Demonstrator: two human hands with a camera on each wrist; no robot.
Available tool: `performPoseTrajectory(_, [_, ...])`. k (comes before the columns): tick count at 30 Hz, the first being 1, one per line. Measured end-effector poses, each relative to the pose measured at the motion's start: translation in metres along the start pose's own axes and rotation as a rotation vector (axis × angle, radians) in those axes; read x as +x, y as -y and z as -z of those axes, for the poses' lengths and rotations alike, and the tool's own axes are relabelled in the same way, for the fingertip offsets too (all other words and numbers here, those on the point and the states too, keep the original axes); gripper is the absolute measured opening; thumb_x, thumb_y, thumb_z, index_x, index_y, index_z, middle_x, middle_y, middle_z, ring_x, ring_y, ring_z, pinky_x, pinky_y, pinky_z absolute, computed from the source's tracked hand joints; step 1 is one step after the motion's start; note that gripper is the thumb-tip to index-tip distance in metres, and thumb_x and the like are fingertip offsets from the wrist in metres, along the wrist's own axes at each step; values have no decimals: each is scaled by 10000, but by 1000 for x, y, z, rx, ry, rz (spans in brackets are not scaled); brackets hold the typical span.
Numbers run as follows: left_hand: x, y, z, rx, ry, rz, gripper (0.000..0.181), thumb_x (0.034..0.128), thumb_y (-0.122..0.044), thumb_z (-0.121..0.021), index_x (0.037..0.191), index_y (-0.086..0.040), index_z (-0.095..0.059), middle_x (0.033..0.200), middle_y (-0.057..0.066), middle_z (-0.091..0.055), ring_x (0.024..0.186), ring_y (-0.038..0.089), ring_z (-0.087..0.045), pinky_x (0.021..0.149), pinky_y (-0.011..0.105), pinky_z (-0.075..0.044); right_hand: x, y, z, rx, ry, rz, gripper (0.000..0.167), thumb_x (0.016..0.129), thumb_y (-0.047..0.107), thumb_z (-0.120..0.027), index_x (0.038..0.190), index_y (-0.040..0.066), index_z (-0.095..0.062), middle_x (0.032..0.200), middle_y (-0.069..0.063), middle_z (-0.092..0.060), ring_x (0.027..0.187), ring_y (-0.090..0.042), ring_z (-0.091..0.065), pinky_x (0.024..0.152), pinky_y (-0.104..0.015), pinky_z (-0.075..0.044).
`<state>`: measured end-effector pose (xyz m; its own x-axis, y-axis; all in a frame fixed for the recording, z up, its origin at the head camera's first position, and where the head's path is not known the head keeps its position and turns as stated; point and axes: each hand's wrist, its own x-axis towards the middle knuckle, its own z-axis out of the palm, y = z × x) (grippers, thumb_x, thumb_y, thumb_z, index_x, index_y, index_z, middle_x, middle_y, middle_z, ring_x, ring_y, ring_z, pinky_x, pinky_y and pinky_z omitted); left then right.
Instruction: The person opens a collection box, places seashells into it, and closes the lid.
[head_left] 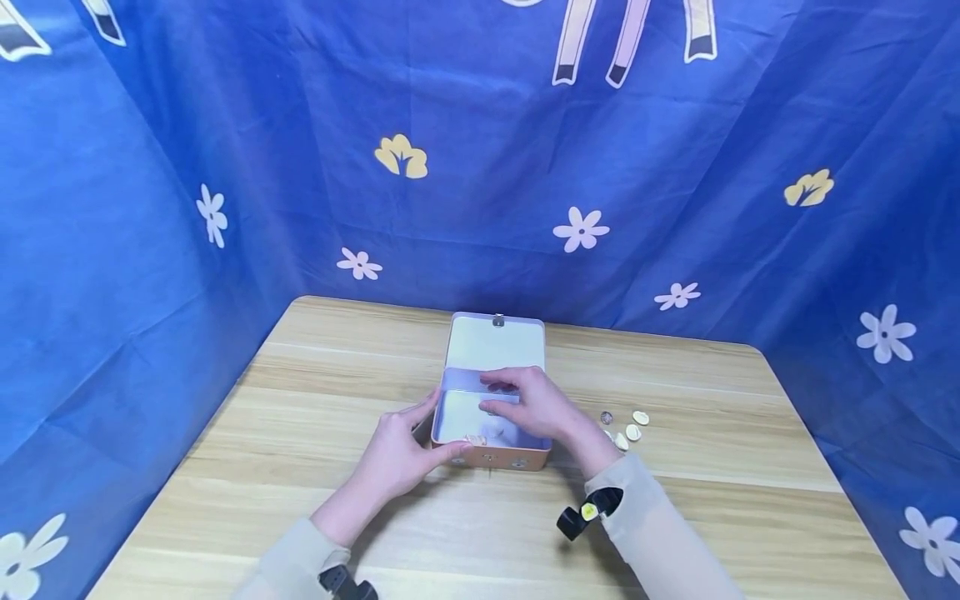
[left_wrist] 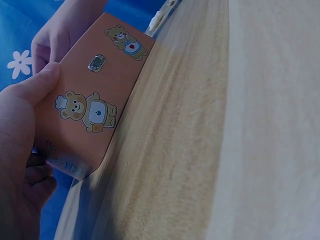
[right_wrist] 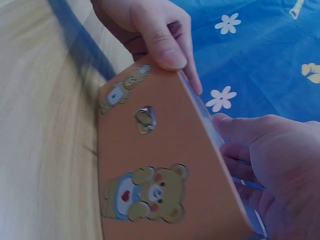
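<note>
A tin box (head_left: 491,458) with bear pictures on its orange front (left_wrist: 75,140) (right_wrist: 130,155) stands on the table, its lid (head_left: 495,343) raised at the back. My left hand (head_left: 397,454) grips the front left corner, thumb on the front wall and fingers along the left side. Over the inside of the box is my right hand (head_left: 536,404), thumb and fingers apart; in the right wrist view its fingertips are partly hidden behind the rim. Small pale pieces (head_left: 475,439) lie inside by the front wall.
Several small shell-like pieces (head_left: 633,432) and a darker round one (head_left: 607,417) lie on the wooden table (head_left: 712,433) to the right of the box, partly beside my right forearm. A blue patterned cloth (head_left: 480,208) hangs behind and at the sides.
</note>
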<state>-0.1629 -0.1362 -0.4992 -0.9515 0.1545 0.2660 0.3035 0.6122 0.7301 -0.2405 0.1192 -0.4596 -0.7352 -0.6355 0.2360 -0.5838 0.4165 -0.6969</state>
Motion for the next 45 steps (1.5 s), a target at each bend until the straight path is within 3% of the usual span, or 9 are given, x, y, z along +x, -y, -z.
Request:
performPoseTrajectory(4, [0,1,-1,-16,2,8,1077,746,-670,-881,1523,-10,-532,1421,249,-576,426,51,-439,868,398,-554,-10,2,11,-5,-79,30,380,958,151,-812,1295,-7,-733,1208,-152,-760,1091,-263,-720,976,-414,-562])
performPoseTrajectory(7, [0,3,-2,-16,-4,2,1075,742,-661,-889,1518,-7,-534,1432,215,-578,701,103,-648,981,441,-551,-22,3,21,-10,-172,44,319,954,136,-817,1252,37,-765,1177,-88,-776,1060,-236,-725,948,-402,-571])
performPoseTrajectory(10, [0,3,-3,-15,-7,-6,1080,736,-675,-883,1512,-6,-539,1446,184,-576,983,190,-690,1063,473,-500,-35,1,32,4,-274,70,275,945,96,-820,1208,30,-777,1141,-92,-784,1024,-248,-739,932,-411,-579])
performPoseTrajectory(12, [1,4,-3,-15,-5,-5,1091,731,-691,-876,1515,-11,-539,1455,173,-571,972,199,-694,1066,469,-498,-44,-2,40,0,-327,87,260,939,72,-819,1188,10,-777,1117,-96,-788,1001,-264,-747,922,-425,-584])
performPoseTrajectory(15, [1,3,-3,-17,3,5,1103,726,-705,-869,1521,-16,-535,1472,159,-563,662,136,-634,1002,436,-540,-57,-7,52,-30,-366,82,262,934,61,-821,1184,2,-773,1113,-92,-789,994,-265,-751,917,-436,-587])
performPoseTrajectory(19, [1,2,-1,-22,6,9,1108,728,-696,-872,1524,-7,-528,1478,171,-559,474,98,-447,946,426,-543,-75,-16,63,-77,-378,13,272,933,75,-825,1194,20,-770,1126,-60,-786,1008,-242,-745,928,-452,-579])
performPoseTrajectory(26, [2,0,0,-36,8,13,1100,733,-677,-881,1525,-2,-526,1478,174,-559,478,91,-427,929,418,-540,-103,-36,74,-91,-369,-119,299,949,115,-815,1220,3,-756,1148,-107,-775,1035,-268,-735,951,-523,-559])
performPoseTrajectory(40, [1,-3,2,-22,0,6,1082,736,-663,-890,1513,2,-539,1466,178,-563,905,195,-660,1003,461,-536,-133,-76,79,-96,-312,-265,338,939,79,-819,1239,-49,-728,1140,-201,-761,1027,-335,-739,915,-521,-583])
performPoseTrajectory(45, [1,-1,1,-25,-4,-12,1049,752,-610,-911,1509,13,-539,1452,186,-575,602,78,-557,958,429,-548,-136,-85,76,-131,-290,-295,343,927,97,-837,1225,-42,-737,1135,-148,-763,1038,-300,-725,924,-526,-577])
